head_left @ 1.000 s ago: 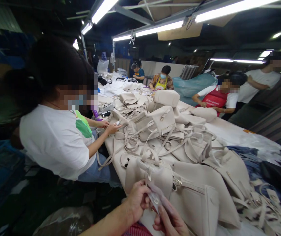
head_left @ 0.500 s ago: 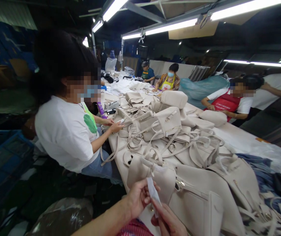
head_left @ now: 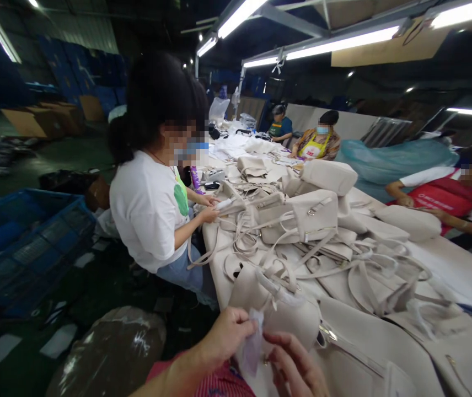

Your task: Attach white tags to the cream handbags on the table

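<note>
At the bottom of the head view my left hand (head_left: 226, 334) pinches a small thin clear plastic packet (head_left: 253, 344) by its top edge. My right hand (head_left: 296, 368) is closed on the same packet from the right, its fingers curled round the lower part. Both hands hover at the near edge of a long table (head_left: 443, 264), just in front of a cream leather bag (head_left: 277, 309). More cream bags and loose straps (head_left: 302, 220) are heaped along the table behind it.
A person in a white T-shirt (head_left: 149, 204) sits at the table's left side handling a bag. Other people work at the far end and the right side. A blue crate (head_left: 25, 242) and a plastic-wrapped bundle (head_left: 112, 353) stand on the floor at left.
The camera has turned left, so the table and the people have slid right in view. The packet in my hands has gone from upright to hanging lower between my fingers.
</note>
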Action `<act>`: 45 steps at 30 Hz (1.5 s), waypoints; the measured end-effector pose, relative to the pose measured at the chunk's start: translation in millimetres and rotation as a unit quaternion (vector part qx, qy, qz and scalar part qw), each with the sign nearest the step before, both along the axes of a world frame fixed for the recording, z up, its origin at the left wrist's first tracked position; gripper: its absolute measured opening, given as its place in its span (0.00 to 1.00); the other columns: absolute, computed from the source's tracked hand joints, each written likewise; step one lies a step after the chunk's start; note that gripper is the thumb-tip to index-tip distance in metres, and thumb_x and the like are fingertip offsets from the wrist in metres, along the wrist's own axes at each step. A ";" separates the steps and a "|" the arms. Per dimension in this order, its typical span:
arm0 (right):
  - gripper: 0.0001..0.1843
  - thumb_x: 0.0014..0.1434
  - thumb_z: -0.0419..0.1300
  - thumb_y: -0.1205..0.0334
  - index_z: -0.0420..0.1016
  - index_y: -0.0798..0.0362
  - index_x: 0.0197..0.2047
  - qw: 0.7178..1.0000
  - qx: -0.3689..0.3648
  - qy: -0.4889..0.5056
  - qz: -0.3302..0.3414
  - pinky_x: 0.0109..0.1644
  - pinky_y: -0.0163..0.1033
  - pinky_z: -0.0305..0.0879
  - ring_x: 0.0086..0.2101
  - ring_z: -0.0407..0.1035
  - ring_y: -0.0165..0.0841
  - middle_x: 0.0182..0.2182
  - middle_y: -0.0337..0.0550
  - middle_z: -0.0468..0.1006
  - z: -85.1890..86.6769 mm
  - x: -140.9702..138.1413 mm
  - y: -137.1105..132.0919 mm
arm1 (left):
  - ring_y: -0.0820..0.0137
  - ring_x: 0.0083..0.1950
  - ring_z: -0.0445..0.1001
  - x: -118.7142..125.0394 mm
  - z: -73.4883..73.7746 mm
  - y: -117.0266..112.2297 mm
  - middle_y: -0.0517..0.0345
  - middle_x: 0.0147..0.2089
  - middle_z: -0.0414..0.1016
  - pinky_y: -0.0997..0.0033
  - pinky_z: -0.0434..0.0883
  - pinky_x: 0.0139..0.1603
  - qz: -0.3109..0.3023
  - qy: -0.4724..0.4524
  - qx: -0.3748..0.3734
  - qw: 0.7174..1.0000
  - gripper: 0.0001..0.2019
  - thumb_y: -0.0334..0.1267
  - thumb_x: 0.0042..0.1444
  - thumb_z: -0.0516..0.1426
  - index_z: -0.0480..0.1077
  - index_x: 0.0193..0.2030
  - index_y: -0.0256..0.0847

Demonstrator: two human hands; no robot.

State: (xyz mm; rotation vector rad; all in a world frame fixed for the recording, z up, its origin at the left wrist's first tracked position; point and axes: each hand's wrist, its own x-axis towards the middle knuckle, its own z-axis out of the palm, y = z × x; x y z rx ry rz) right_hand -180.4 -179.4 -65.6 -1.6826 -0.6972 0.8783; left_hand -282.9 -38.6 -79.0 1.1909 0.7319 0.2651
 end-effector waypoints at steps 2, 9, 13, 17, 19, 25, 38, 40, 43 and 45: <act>0.22 0.56 0.61 0.40 0.79 0.50 0.42 0.997 -0.035 0.030 -0.060 0.22 0.32 0.62 0.22 0.66 0.32 0.25 0.39 0.76 5.7 -0.1 14.8 | 0.75 0.23 0.60 -2.2 1.6 0.0 0.62 0.23 0.62 0.72 0.57 0.25 -0.008 0.009 0.028 1.000 0.17 0.50 0.41 0.61 0.64 0.18 0.38; 0.27 0.43 0.68 0.36 0.65 0.51 0.21 0.991 -0.009 0.096 -0.093 0.22 0.33 0.45 0.18 0.49 0.25 0.15 0.29 0.59 0.0 -6.5 54.4 | 0.68 0.23 0.69 -3.6 4.9 -8.1 0.58 0.25 0.69 0.70 0.66 0.23 0.002 -0.005 0.032 0.999 0.15 0.50 0.52 0.53 0.66 0.28 0.39; 0.26 0.45 0.67 0.37 0.66 0.50 0.22 0.982 0.000 0.119 -0.146 0.24 0.35 0.47 0.20 0.49 0.27 0.17 0.30 0.58 -5.1 -6.8 56.1 | 0.68 0.30 0.70 -7.9 9.4 -10.8 0.60 0.29 0.69 0.70 0.67 0.31 0.080 0.004 0.256 0.963 0.08 0.34 0.56 0.51 0.66 0.42 0.41; 0.28 0.47 0.63 0.34 0.65 0.50 0.19 0.987 0.003 0.069 -0.143 0.25 0.37 0.52 0.21 0.52 0.30 0.17 0.32 0.59 -3.7 -4.1 56.9 | 0.66 0.37 0.72 -8.7 9.5 -12.6 0.53 0.34 0.72 0.68 0.66 0.40 0.056 -0.013 0.399 0.915 0.12 0.31 0.61 0.46 0.71 0.37 0.40; 0.27 0.47 0.63 0.33 0.66 0.49 0.19 0.990 0.013 0.048 -0.132 0.26 0.38 0.55 0.22 0.54 0.31 0.17 0.33 0.61 -0.3 -2.4 56.9 | 0.66 0.38 0.73 -7.7 10.6 -11.9 0.51 0.36 0.73 0.69 0.66 0.41 0.062 -0.019 0.391 0.918 0.12 0.33 0.61 0.48 0.73 0.38 0.39; 0.27 0.50 0.62 0.35 0.68 0.51 0.19 0.998 0.045 0.021 -0.025 0.29 0.38 0.61 0.23 0.61 0.33 0.17 0.37 0.67 4.5 2.7 49.6 | 0.69 0.32 0.70 -1.0 16.6 -5.6 0.57 0.30 0.69 0.72 0.64 0.34 0.105 -0.011 0.247 0.963 0.05 0.34 0.52 0.58 0.74 0.27 0.37; 0.24 0.50 0.64 0.38 0.80 0.52 0.32 0.984 0.015 0.059 -0.170 0.27 0.35 0.65 0.27 0.68 0.36 0.23 0.41 0.76 1.6 -7.2 31.7 | 0.69 0.32 0.69 8.7 25.3 -10.0 0.57 0.29 0.69 0.72 0.64 0.34 0.092 -0.021 0.326 0.941 0.09 0.36 0.56 0.55 0.70 0.25 0.40; 0.27 0.48 0.64 0.36 0.82 0.53 0.34 0.985 0.002 0.074 -0.156 0.29 0.37 0.66 0.27 0.69 0.37 0.24 0.43 0.77 2.5 -6.8 31.3 | 0.69 0.31 0.69 7.8 24.0 -9.1 0.57 0.29 0.69 0.72 0.64 0.33 0.084 -0.027 0.345 0.934 0.10 0.36 0.57 0.55 0.70 0.25 0.40; 0.27 0.48 0.65 0.35 0.83 0.53 0.30 0.987 0.009 0.079 -0.138 0.31 0.38 0.65 0.27 0.66 0.36 0.22 0.42 0.76 6.0 -5.2 35.1 | 0.70 0.31 0.69 8.1 20.5 -7.7 0.57 0.28 0.69 0.72 0.63 0.34 0.072 -0.036 0.334 0.939 0.10 0.37 0.56 0.56 0.70 0.25 0.39; 0.24 0.48 0.65 0.37 0.79 0.52 0.24 0.986 0.050 0.074 -0.141 0.34 0.38 0.64 0.28 0.65 0.36 0.21 0.40 0.73 9.8 -4.4 39.5 | 0.70 0.29 0.68 10.4 18.6 -7.1 0.58 0.26 0.69 0.71 0.64 0.33 0.070 -0.049 0.243 0.966 0.10 0.40 0.53 0.59 0.69 0.25 0.39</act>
